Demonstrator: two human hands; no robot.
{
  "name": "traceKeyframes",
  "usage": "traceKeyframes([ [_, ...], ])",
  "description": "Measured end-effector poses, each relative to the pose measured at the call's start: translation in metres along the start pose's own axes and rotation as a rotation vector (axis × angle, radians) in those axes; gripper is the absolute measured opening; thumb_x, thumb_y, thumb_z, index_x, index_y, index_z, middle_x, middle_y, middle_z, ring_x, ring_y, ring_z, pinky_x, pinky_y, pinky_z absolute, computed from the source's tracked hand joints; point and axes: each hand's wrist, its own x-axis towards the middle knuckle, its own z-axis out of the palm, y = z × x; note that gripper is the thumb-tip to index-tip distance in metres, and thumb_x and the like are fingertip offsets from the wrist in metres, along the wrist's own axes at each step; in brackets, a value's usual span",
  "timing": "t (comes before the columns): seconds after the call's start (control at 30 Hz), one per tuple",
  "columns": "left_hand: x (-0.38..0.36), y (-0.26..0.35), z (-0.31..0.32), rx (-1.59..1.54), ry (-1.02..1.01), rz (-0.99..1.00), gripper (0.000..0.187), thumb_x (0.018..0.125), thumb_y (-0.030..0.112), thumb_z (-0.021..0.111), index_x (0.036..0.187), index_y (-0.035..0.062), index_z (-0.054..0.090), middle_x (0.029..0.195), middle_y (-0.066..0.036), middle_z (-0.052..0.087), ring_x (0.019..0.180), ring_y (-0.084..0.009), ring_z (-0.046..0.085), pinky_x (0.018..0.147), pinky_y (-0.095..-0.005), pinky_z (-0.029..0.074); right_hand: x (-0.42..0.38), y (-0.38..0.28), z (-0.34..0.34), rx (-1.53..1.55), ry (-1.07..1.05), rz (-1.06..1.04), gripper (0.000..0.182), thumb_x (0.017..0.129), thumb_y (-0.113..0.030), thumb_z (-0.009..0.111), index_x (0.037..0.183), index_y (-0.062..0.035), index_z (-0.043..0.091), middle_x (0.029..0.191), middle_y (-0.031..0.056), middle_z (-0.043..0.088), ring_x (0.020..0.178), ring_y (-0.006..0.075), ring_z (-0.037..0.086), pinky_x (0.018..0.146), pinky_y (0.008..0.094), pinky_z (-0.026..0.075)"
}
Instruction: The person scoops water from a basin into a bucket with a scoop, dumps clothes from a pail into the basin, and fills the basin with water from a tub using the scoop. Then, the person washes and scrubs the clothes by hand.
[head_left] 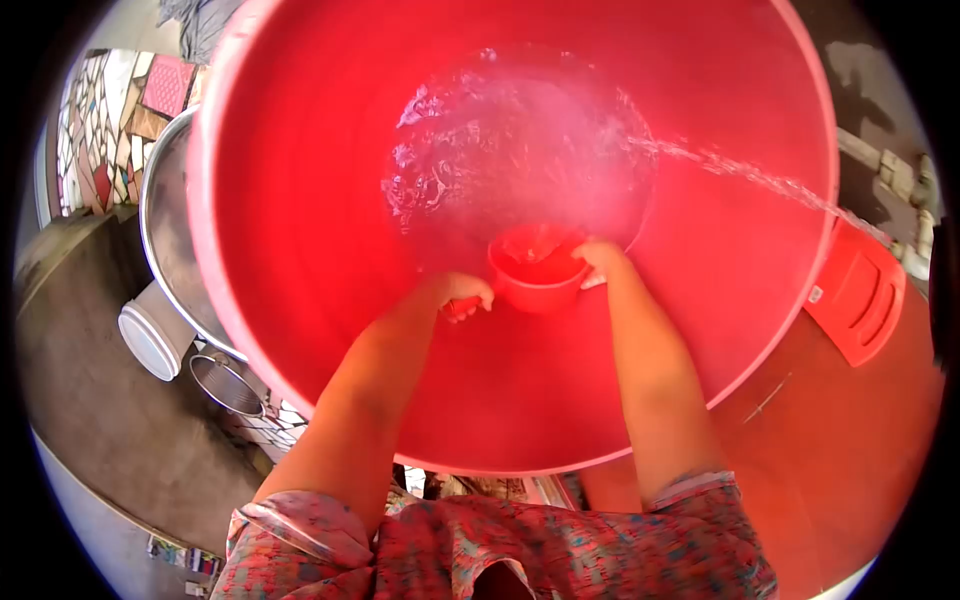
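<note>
Inside a large red plastic tub [300, 200] there is water [520, 140] at the bottom, with ripples and foam. A small red plastic dipper [540, 296] is held over the near side of the water, its mouth facing up, with some water visible inside. My left hand [465, 297] is closed around a red handle-like part on the dipper's left side. With thumb and fingers, my right hand [597, 262] grips the dipper's right rim. A stream of water [750, 175] shoots into the tub from the right.
A red plastic chair or stool [858, 295] stands at the right. Left of the tub are a large metal-rimmed basin [152, 230], a white bucket [150, 345] and a strainer-like basket [228, 385]. Mosaic tile [105, 120] covers part of the floor.
</note>
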Motion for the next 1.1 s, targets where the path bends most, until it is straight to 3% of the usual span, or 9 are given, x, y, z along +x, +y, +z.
traceKeyframes([
  [0.2, 0.003, 0.030, -0.049, 0.069, 0.363, 0.180, 0.024, 0.068, 0.028, 0.064, 0.072, 0.0053, 0.056, 0.056, -0.005, 0.051, 0.043, -0.0161, 0.051, 0.039, -0.0323, 0.044, 0.067, -0.058, -0.002, 0.139, 0.104, -0.106, 0.038, 0.077, -0.001, 0.050, 0.115, -0.0057, 0.050, 0.096, 0.0131, 0.057, 0.085, 0.0297, 0.059, 0.064, 0.0478, 0.055],
  [0.27, 0.003, 0.044, -0.056, 0.194, 0.523, 0.276, 0.029, 0.067, 0.028, 0.064, 0.080, 0.0024, 0.057, 0.061, -0.011, 0.057, 0.051, -0.0229, 0.058, 0.047, -0.0371, 0.048, 0.040, -0.073, -0.009, 0.370, 0.095, -0.389, 0.045, 0.072, 0.001, 0.051, 0.116, -0.0073, 0.051, 0.082, 0.0083, 0.058, 0.068, 0.0219, 0.057, 0.051, 0.0339, 0.050],
  [0.3, 0.002, 0.046, -0.054, 0.203, 0.526, 0.272, 0.029, 0.067, 0.028, 0.064, 0.080, 0.0024, 0.057, 0.061, -0.011, 0.057, 0.051, -0.0229, 0.058, 0.047, -0.0371, 0.048, 0.045, -0.068, -0.009, 0.380, 0.092, -0.390, 0.045, 0.072, 0.001, 0.051, 0.116, -0.0073, 0.051, 0.082, 0.0083, 0.058, 0.068, 0.0219, 0.057, 0.051, 0.0339, 0.050],
  [0.37, -0.007, 0.047, -0.047, 0.631, 0.986, 0.636, 0.033, 0.068, 0.027, 0.061, 0.089, 0.0031, 0.057, 0.071, -0.018, 0.062, 0.065, -0.0307, 0.063, 0.059, -0.0414, 0.050, 0.055, -0.058, -0.010, 0.742, 0.238, -0.555, 0.056, 0.066, -0.003, 0.058, 0.122, -0.0038, 0.049, 0.086, 0.0096, 0.060, 0.070, 0.0212, 0.056, 0.052, 0.0295, 0.043],
  [0.47, -0.059, 0.062, -0.016, 0.734, 1.084, 0.466, 0.032, 0.069, 0.027, 0.059, 0.091, 0.0036, 0.056, 0.079, -0.020, 0.062, 0.078, -0.0342, 0.062, 0.069, -0.0428, 0.049, -0.020, -0.039, -0.022, 0.741, 0.131, -0.670, 0.058, 0.068, 0.000, 0.057, 0.125, -0.0012, 0.048, 0.087, 0.0060, 0.061, 0.072, 0.0137, 0.055, 0.061, 0.0252, 0.044],
  [0.6, -0.126, 0.056, 0.023, 0.738, 1.126, 0.557, 0.025, 0.070, 0.026, 0.057, 0.085, 0.0058, 0.054, 0.073, -0.017, 0.062, 0.073, -0.0353, 0.062, 0.066, -0.0451, 0.050, -0.130, -0.026, -0.027, 0.883, 0.114, -0.910, 0.056, 0.071, 0.010, 0.050, 0.125, 0.0004, 0.048, 0.102, 0.0070, 0.062, 0.088, 0.0141, 0.058, 0.073, 0.0244, 0.046],
  [0.8, -0.242, 0.020, 0.095, 0.621, 1.115, 0.637, 0.026, 0.071, 0.024, 0.056, 0.086, 0.0028, 0.050, 0.069, -0.021, 0.062, 0.069, -0.0362, 0.062, 0.065, -0.0459, 0.050, -0.294, -0.011, -0.032, 0.644, 0.192, -1.151, 0.052, 0.072, 0.013, 0.048, 0.123, 0.0022, 0.050, 0.110, 0.0086, 0.060, 0.097, 0.0140, 0.057, 0.080, 0.0239, 0.046],
  [1.03, -0.337, -0.083, 0.135, 0.244, 1.042, 0.878, 0.030, 0.067, 0.024, 0.060, 0.085, 0.0019, 0.050, 0.059, -0.024, 0.054, 0.062, -0.0420, 0.057, 0.055, -0.0465, 0.046, -0.464, -0.027, 0.028, 0.191, 0.260, -1.375, 0.054, 0.073, 0.015, 0.050, 0.126, 0.0056, 0.046, 0.114, 0.0094, 0.057, 0.094, 0.0102, 0.057, 0.079, 0.0197, 0.045],
  [1.1, -0.345, -0.117, 0.133, 0.120, 0.945, 0.971, 0.032, 0.068, 0.019, 0.059, 0.092, 0.0002, 0.052, 0.060, -0.019, 0.056, 0.056, -0.0354, 0.059, 0.053, -0.0415, 0.047, -0.505, -0.040, 0.064, 0.051, 0.368, -1.434, 0.052, 0.073, 0.009, 0.054, 0.124, 0.0019, 0.049, 0.094, 0.0094, 0.065, 0.079, 0.0049, 0.057, 0.067, 0.0184, 0.046],
])
